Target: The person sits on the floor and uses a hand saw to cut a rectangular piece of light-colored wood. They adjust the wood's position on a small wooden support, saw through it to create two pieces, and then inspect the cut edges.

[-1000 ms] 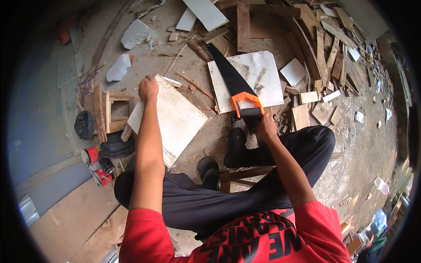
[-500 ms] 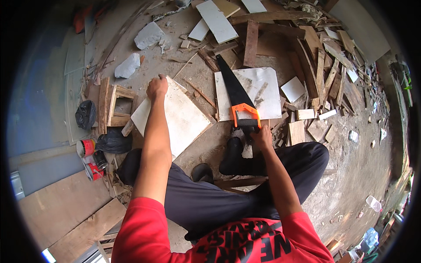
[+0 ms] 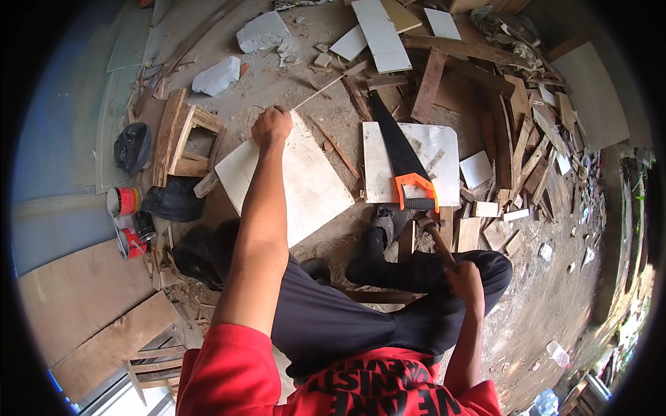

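My left hand (image 3: 272, 126) is closed at the far corner of a square white board (image 3: 316, 180), gripping its edge. The board lies tilted in front of my left knee, partly covered by my forearm. A hammer (image 3: 440, 244) with a wooden handle is in my right hand (image 3: 464, 283), above my right thigh. Its head points away from me, just below the saw's handle. That handsaw (image 3: 401, 149), with a black blade and orange handle, rests on a second white board (image 3: 447, 159), apart from both hands.
On the left stand a small wooden frame (image 3: 186, 139), black plastic bags (image 3: 173, 200) and red cans (image 3: 125, 201). Two pale stone chunks (image 3: 216, 76) lie further off. Scrap wood (image 3: 517, 132) is heaped at the far right, with loose white panels (image 3: 381, 35) at the back.
My right hand has drawn back from beside the saw's handle towards my right thigh, bringing the hammer into plain view. My left hand stays at the board's corner. The view has shifted slightly.
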`<state>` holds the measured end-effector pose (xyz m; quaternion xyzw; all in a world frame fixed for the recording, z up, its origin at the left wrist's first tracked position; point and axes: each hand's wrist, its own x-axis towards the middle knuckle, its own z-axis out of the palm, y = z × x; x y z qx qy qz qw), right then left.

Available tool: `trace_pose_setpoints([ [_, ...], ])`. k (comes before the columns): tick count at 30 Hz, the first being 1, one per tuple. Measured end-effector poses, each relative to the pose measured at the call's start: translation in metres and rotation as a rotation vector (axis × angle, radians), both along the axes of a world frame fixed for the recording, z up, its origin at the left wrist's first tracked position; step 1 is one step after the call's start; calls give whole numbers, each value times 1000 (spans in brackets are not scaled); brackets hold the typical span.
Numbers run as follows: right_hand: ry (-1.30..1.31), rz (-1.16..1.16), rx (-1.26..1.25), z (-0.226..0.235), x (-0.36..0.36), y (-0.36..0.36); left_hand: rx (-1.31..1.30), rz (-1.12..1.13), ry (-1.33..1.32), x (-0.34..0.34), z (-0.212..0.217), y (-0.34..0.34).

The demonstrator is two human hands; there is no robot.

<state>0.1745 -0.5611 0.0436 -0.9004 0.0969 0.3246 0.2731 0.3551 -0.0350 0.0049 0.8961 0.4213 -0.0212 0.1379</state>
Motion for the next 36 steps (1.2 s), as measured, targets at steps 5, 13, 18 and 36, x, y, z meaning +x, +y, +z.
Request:
trace_pose_setpoints([
  [5,158,-246,98,88,-24,20,-26,3,24,-2,2,1],
  [13,170,-240,917,44,54,168,-31,0,19,0,5,-4],
  [18,9,1,863,0,145,269,-49,8,51,1,8,1],
  [36,-169,184,713,-13,182,302,-57,7,17,-1,0,5],
])
